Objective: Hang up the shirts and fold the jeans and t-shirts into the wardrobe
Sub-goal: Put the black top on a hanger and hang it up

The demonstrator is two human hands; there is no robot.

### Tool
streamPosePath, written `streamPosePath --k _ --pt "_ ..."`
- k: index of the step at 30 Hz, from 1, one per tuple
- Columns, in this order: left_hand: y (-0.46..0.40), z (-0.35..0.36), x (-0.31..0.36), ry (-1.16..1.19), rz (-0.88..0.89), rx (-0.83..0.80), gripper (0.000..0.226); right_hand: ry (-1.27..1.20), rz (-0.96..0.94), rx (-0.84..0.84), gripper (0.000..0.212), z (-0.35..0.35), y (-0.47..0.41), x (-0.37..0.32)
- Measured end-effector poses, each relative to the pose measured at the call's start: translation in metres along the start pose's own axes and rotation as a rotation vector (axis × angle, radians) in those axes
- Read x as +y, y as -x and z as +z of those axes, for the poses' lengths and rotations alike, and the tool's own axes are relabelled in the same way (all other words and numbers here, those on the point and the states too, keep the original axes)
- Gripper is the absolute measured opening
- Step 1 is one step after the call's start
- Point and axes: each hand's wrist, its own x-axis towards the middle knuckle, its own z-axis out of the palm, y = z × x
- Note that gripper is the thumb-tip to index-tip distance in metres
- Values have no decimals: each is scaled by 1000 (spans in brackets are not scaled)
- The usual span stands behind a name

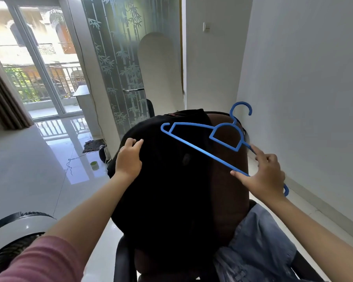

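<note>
Head view, one frame. Black garment (167, 180) draped over the back of a brown chair (228, 190), covering most of its left and centre; chair's right side bare. Can't tell from this angle if it's a shirt or a t-shirt; small reddish label at its top edge. Left hand (128, 159) sits on the garment's upper left edge, fingers (130, 141) curled over and pinching the cloth, thumb on the near side. Pink sleeve (35, 261) on the left arm. Right hand (263, 176) holds a blue plastic hanger (202, 147) by its right end: thumb under the bottom bar, index finger stretched along the upper arm, remaining fingers closed around it. Hanger is tilted, left end higher and over the black garment, right tip poking out below the hand, hook pointing up toward the white wall (304, 98). Whether the hanger touches the cloth: can't tell. Light blue shirt (259, 251) lies crumpled on the chair seat, lower right, apart from both hands. White fan (14, 237) at lower left on the glossy tile floor (39, 169). Frosted bamboo-pattern glass door (118, 58) behind the chair, balcony sliding door (43, 68) far left.
</note>
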Motion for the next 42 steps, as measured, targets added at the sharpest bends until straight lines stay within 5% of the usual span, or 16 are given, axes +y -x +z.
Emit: streamPosePath --k 6,12,19,25,34,42 --pt "2 -5 -6 31 112 -87 58 -4 35 50 97 4 6 -36" --pt "50 3 -6 133 268 -430 50 114 30 67 97 -6 16 -61" --pt "34 -1 -6 319 130 -341 49 212 27 55 96 -13 23 -67" --pt "0 -21 -4 220 171 -58 51 203 45 66 96 -5 25 -63" --pt "-37 -23 -27 207 217 -162 56 160 -110 110 96 1 -1 -52" --pt "-65 -27 -37 513 234 -114 19 98 -204 76 96 18 -42 -56"
